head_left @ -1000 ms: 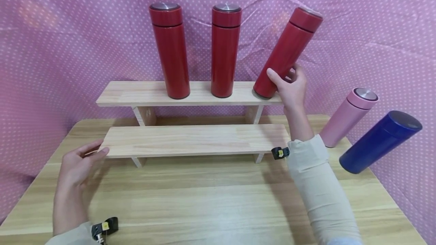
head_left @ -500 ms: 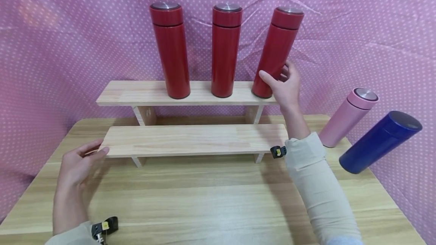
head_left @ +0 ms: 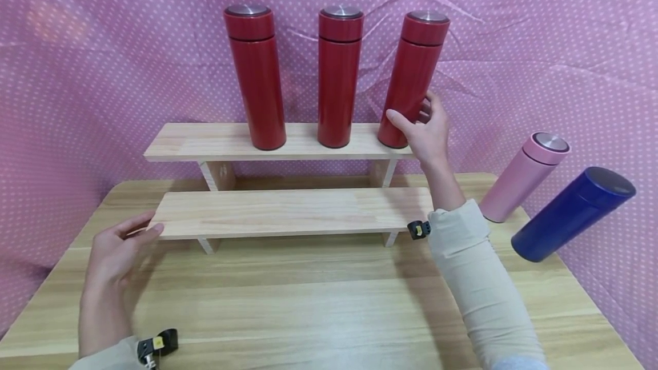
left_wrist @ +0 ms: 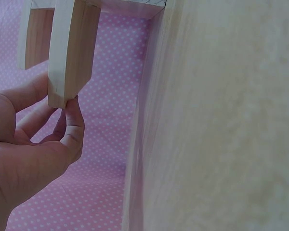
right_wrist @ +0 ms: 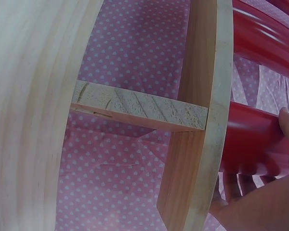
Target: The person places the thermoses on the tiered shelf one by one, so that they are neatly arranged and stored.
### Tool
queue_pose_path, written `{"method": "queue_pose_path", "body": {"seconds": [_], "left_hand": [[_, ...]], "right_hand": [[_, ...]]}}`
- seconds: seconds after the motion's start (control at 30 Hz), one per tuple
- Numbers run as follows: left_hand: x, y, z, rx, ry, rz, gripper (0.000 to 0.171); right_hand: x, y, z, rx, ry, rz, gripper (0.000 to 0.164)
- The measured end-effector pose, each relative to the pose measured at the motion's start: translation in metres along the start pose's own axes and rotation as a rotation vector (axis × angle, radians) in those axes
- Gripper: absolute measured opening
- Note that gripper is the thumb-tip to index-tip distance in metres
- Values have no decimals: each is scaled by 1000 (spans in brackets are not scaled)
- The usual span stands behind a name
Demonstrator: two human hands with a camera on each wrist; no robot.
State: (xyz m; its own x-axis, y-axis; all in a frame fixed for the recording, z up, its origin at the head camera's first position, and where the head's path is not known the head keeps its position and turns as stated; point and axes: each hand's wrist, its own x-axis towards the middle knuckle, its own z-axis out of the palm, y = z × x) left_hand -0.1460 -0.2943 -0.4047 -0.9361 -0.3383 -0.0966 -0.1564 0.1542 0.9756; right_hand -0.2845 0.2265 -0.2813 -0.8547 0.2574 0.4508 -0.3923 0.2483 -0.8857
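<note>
Three red thermos bottles stand in a row on the upper board of a wooden shelf [head_left: 205,140]. My right hand [head_left: 429,133] grips the lower part of the right red thermos [head_left: 413,70], whose base is on the board. In the right wrist view, thumb and fingers wrap that red thermos [right_wrist: 253,142]. The middle red thermos [head_left: 339,81] and left red thermos [head_left: 259,81] are untouched. My left hand [head_left: 115,250] pinches the left end of the lower board [head_left: 293,213]; in the left wrist view, thumb and fingers hold the board's end [left_wrist: 58,94].
A pink thermos [head_left: 524,179] and a blue thermos [head_left: 570,216] stand on the wooden table [head_left: 308,307] at the right. Pink dotted cloth [head_left: 128,44] hangs behind and at the sides.
The right red thermos has gone from a strong rightward tilt to nearly upright, and my right hand has shifted a little left with it. My left hand keeps its place.
</note>
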Motion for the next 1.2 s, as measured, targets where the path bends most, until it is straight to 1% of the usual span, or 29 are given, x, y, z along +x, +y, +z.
{"method": "queue_pose_path", "body": {"seconds": [0.13,0.27,0.5,0.6,0.73,0.8,0.97,1.07,1.2], "left_hand": [[0,0,1,4,-3,4,55],[0,-1,1,16,-8,-7,58],[-2,-3,1,106,-9,-23,65],[-2,-3,1,125,-6,-28,67],[-2,-3,1,101,2,-33,65],[-2,-3,1,64,7,-32,64],[-2,-4,2,40,14,-16,60],[-1,-4,3,20,6,-9,61],[0,-3,3,6,-11,0,63]], "right_hand": [[0,1,0,10,-5,2,71],[-1,3,-2,23,-19,10,73],[-8,6,-11,84,-39,45,77],[-11,7,-17,97,-32,60,78],[-16,6,-25,95,-12,71,79],[-18,6,-28,94,-9,63,78],[-22,7,-36,117,-2,50,75],[-24,7,-42,120,7,51,73],[-26,7,-50,95,11,30,70]]}}
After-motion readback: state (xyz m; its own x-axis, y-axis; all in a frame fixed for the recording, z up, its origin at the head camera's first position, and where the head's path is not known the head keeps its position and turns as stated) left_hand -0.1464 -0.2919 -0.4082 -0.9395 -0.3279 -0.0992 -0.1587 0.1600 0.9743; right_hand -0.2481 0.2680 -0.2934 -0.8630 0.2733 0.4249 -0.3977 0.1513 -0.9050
